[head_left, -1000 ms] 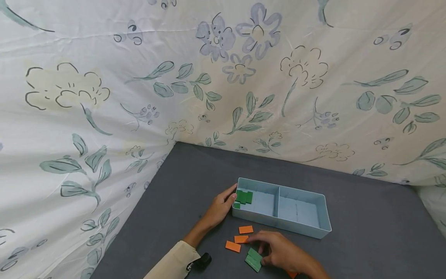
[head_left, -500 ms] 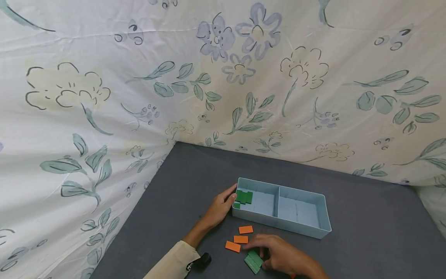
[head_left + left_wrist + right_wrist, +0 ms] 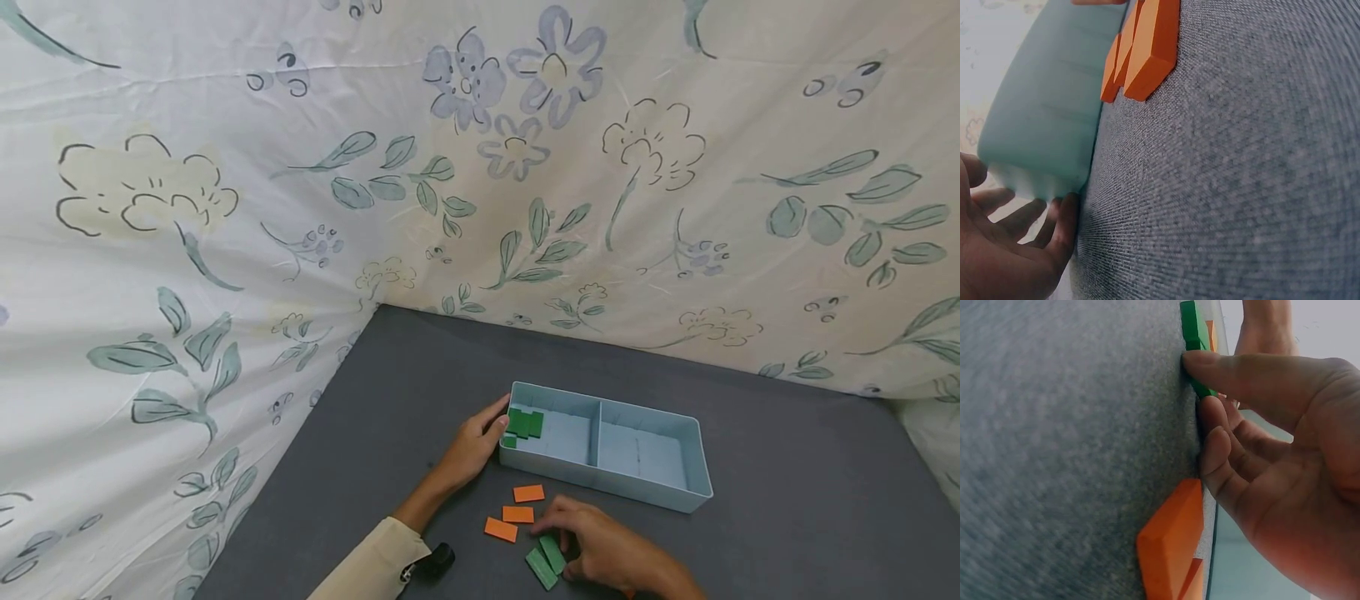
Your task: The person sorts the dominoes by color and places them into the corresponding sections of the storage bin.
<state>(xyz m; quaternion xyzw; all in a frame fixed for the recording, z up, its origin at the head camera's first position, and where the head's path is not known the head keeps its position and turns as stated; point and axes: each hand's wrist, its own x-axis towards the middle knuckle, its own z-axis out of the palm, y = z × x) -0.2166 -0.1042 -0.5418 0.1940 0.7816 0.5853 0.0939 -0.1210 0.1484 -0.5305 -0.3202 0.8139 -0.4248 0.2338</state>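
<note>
My left hand [image 3: 471, 446] holds the left end of a light blue two-compartment box [image 3: 600, 482], its thumb at the rim and fingertips against the end wall. Several green blocks [image 3: 527, 423] lie in the box's left compartment. In front of the box, my right hand [image 3: 603, 546] pinches a flat green block [image 3: 553, 553] at the tabletop, thumb on its near end. Beside it lies another green block [image 3: 540, 569], a narrow gap between them. In the right wrist view, the thumb covers part of the green block [image 3: 1194, 325].
Three orange blocks [image 3: 517, 514] lie between the box and the green pair. Another orange block [image 3: 1169, 540] sits near my right wrist, mostly hidden in the head view. A floral cloth [image 3: 480, 208] hangs behind and left of the dark tabletop [image 3: 420, 375].
The right-hand green block has turned and come apart from its neighbour. My right index finger has moved off the middle orange block, which shifted slightly left. The left hand and box stay put.
</note>
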